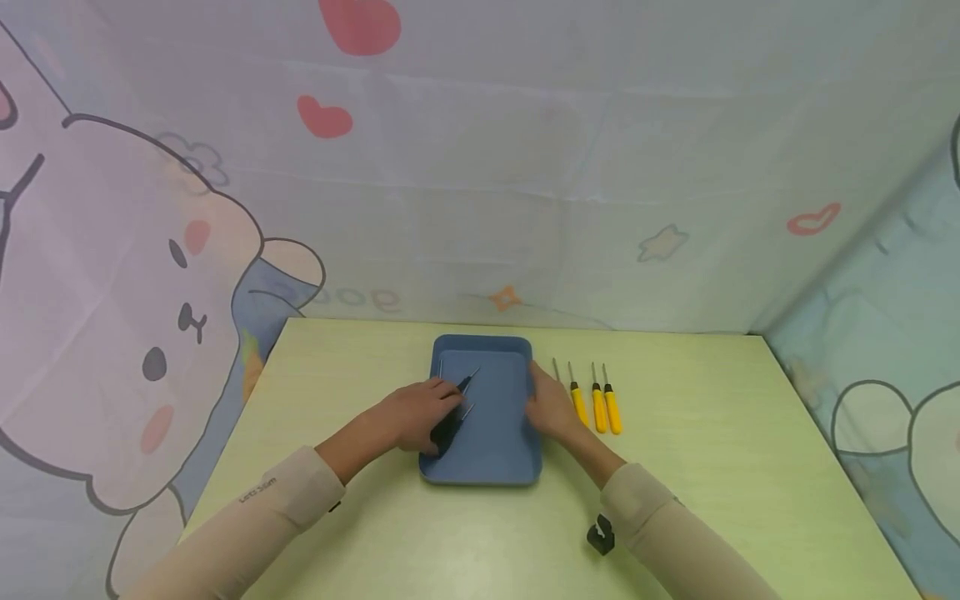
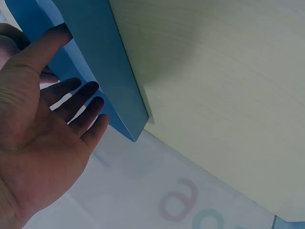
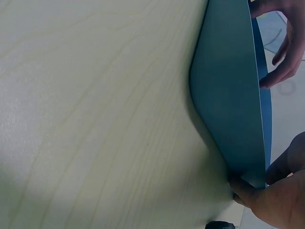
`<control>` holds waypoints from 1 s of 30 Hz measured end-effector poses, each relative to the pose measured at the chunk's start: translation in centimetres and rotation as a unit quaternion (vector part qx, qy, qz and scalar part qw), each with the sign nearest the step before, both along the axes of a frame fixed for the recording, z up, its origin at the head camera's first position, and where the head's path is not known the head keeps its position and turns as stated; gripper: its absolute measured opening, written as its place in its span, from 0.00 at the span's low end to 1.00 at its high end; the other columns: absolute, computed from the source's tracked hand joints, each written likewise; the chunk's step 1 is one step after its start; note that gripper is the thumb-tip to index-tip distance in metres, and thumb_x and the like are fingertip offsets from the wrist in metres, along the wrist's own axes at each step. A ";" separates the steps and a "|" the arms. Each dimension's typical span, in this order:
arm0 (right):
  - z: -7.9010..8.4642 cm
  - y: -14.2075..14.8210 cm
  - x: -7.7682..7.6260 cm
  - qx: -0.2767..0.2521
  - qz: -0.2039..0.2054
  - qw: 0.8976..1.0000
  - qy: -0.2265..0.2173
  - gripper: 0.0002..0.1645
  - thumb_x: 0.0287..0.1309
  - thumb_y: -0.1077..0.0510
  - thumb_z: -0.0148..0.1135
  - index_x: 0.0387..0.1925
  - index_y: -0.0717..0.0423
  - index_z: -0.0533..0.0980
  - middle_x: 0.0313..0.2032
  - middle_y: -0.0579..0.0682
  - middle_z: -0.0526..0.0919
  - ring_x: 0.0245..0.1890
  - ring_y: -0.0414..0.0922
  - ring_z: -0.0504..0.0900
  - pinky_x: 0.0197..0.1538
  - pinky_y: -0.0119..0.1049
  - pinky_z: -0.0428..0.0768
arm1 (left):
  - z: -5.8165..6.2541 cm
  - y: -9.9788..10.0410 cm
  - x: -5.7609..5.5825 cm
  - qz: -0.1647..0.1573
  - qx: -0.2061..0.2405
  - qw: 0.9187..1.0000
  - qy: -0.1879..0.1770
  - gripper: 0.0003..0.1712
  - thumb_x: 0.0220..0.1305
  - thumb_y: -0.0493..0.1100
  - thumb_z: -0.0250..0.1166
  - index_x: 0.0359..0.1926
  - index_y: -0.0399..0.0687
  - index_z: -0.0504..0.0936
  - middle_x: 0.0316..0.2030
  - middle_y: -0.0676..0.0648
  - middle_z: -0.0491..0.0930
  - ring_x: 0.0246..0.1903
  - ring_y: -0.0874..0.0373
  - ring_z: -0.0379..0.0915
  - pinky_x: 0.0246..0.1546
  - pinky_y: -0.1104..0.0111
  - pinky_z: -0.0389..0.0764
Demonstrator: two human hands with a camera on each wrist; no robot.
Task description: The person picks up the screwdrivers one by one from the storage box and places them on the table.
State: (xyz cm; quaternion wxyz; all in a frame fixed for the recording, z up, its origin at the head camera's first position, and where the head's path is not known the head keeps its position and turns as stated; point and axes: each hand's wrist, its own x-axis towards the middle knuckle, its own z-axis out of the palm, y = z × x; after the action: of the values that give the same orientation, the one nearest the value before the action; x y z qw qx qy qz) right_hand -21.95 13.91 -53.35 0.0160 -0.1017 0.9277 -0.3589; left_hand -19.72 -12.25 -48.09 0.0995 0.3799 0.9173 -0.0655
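Pale worktop [image 1: 697,425] stands before a cartoon-print backdrop [image 1: 525,175]. Blue tray [image 1: 501,446], mid-worktop: right grip [image 1: 553,407] pinches its right rim; left grip [image 1: 422,412], fingers loosely extended, lies over dark-handled tools [image 1: 447,430] in it. Yellow-handled screwdrivers [image 1: 598,412] lie right.

Blue tray [image 1: 498,442], yellow-and-black screwdrivers [image 1: 597,408], pale wood-grained table [image 1: 697,433], heart-printed backdrop [image 1: 525,183]

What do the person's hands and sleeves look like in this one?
Both hands, left and right, look bare, without gloves. The left sleeve and right sleeve are long and beige; small dark lettering, too small to read surely, marks the left one. A black piece shows by the right sleeve; its attachment is unclear.
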 end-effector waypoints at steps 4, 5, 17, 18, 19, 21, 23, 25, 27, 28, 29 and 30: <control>-0.1 0.0 0.0 0.004 -0.001 1.000 0.003 0.40 0.55 0.71 0.46 0.72 0.72 0.56 0.70 0.66 0.63 0.70 0.58 0.63 0.69 0.50 0.64 | -0.3 -0.2 0.0 0.008 -0.007 1.000 -0.003 0.53 0.50 0.57 0.78 0.72 0.44 0.65 0.67 0.45 0.65 0.67 0.49 0.60 0.64 0.58 0.69; -0.1 0.0 0.0 0.005 0.000 1.000 0.004 0.40 0.55 0.71 0.46 0.72 0.72 0.55 0.70 0.66 0.63 0.70 0.58 0.64 0.69 0.51 0.64 | -0.3 -0.2 0.0 0.009 -0.007 1.000 -0.003 0.53 0.50 0.57 0.78 0.72 0.44 0.65 0.67 0.45 0.65 0.67 0.49 0.61 0.64 0.58 0.69; 0.3 0.0 0.2 -0.007 0.002 1.000 0.000 0.40 0.55 0.71 0.45 0.72 0.73 0.55 0.70 0.66 0.62 0.71 0.58 0.62 0.70 0.50 0.62 | -0.1 0.6 0.2 0.004 -0.025 1.000 -0.010 0.52 0.49 0.60 0.77 0.71 0.45 0.68 0.69 0.46 0.63 0.68 0.49 0.61 0.68 0.58 0.63; 0.3 0.0 0.2 -0.007 0.002 1.000 0.001 0.40 0.56 0.71 0.45 0.72 0.73 0.55 0.70 0.67 0.62 0.71 0.58 0.62 0.70 0.50 0.62 | -0.1 0.6 0.2 0.005 -0.027 1.000 -0.012 0.52 0.49 0.61 0.77 0.71 0.46 0.68 0.69 0.46 0.63 0.68 0.50 0.61 0.68 0.59 0.63; 0.3 0.0 0.3 -0.007 0.002 1.000 0.001 0.40 0.56 0.71 0.45 0.72 0.73 0.55 0.70 0.67 0.62 0.71 0.59 0.62 0.70 0.50 0.62 | -0.2 0.6 0.1 0.006 -0.026 1.000 -0.014 0.52 0.49 0.61 0.77 0.70 0.46 0.68 0.69 0.46 0.63 0.68 0.50 0.61 0.68 0.59 0.63; 0.3 -0.1 0.3 -0.005 0.001 1.000 -0.001 0.40 0.56 0.71 0.45 0.72 0.73 0.55 0.70 0.67 0.62 0.71 0.59 0.62 0.70 0.50 0.62 | -0.3 0.5 -0.1 0.008 -0.021 1.000 -0.021 0.52 0.49 0.62 0.77 0.70 0.46 0.69 0.69 0.46 0.63 0.67 0.50 0.62 0.68 0.59 0.64; 0.3 -0.1 0.4 -0.003 0.001 1.000 0.000 0.39 0.56 0.72 0.45 0.72 0.73 0.56 0.70 0.67 0.62 0.70 0.59 0.62 0.70 0.50 0.62 | -0.5 0.4 -0.3 0.009 -0.010 1.000 -0.026 0.52 0.48 0.63 0.77 0.69 0.45 0.70 0.68 0.47 0.63 0.66 0.50 0.63 0.67 0.59 0.65; 0.4 -0.1 0.4 -0.002 0.000 1.000 -0.001 0.40 0.55 0.72 0.45 0.72 0.73 0.56 0.70 0.67 0.62 0.70 0.59 0.62 0.70 0.50 0.62 | -0.6 0.3 -0.5 0.009 0.001 1.000 -0.028 0.52 0.47 0.63 0.77 0.69 0.44 0.70 0.68 0.47 0.64 0.65 0.50 0.64 0.66 0.59 0.66; 0.4 -0.1 0.4 -0.002 0.000 1.000 0.001 0.40 0.55 0.72 0.45 0.72 0.73 0.56 0.70 0.67 0.63 0.70 0.59 0.63 0.70 0.50 0.62 | -0.8 0.2 -0.7 0.009 0.006 1.000 -0.028 0.53 0.47 0.64 0.77 0.69 0.43 0.70 0.68 0.47 0.64 0.65 0.50 0.65 0.66 0.59 0.66; 0.4 -0.1 0.4 -0.002 0.000 1.000 0.002 0.40 0.55 0.71 0.45 0.72 0.73 0.56 0.70 0.67 0.63 0.70 0.59 0.63 0.70 0.50 0.62 | -0.9 0.2 -0.7 0.009 0.007 1.000 -0.026 0.53 0.47 0.65 0.77 0.69 0.43 0.70 0.68 0.47 0.64 0.64 0.50 0.66 0.66 0.59 0.66; 0.4 0.0 0.4 -0.003 0.000 1.000 0.004 0.40 0.55 0.71 0.45 0.72 0.73 0.56 0.70 0.67 0.63 0.70 0.59 0.63 0.70 0.50 0.63 | -1.0 0.2 -0.8 0.008 0.007 1.000 -0.024 0.54 0.46 0.66 0.76 0.68 0.43 0.71 0.67 0.47 0.64 0.64 0.51 0.66 0.66 0.60 0.66; 0.4 0.0 0.3 -0.003 -0.001 1.000 0.002 0.40 0.55 0.71 0.45 0.72 0.73 0.56 0.70 0.66 0.63 0.70 0.59 0.63 0.70 0.50 0.63 | -1.1 0.2 -0.8 0.007 0.007 1.000 -0.023 0.54 0.46 0.66 0.76 0.68 0.42 0.70 0.67 0.47 0.64 0.64 0.51 0.66 0.66 0.60 0.67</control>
State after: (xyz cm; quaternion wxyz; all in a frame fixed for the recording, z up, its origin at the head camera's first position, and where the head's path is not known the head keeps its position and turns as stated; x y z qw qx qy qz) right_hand -21.60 13.89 -52.95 0.0130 -0.1016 0.9266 -0.3619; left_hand -20.56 -12.07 -49.15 0.1179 0.3751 0.9181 -0.0493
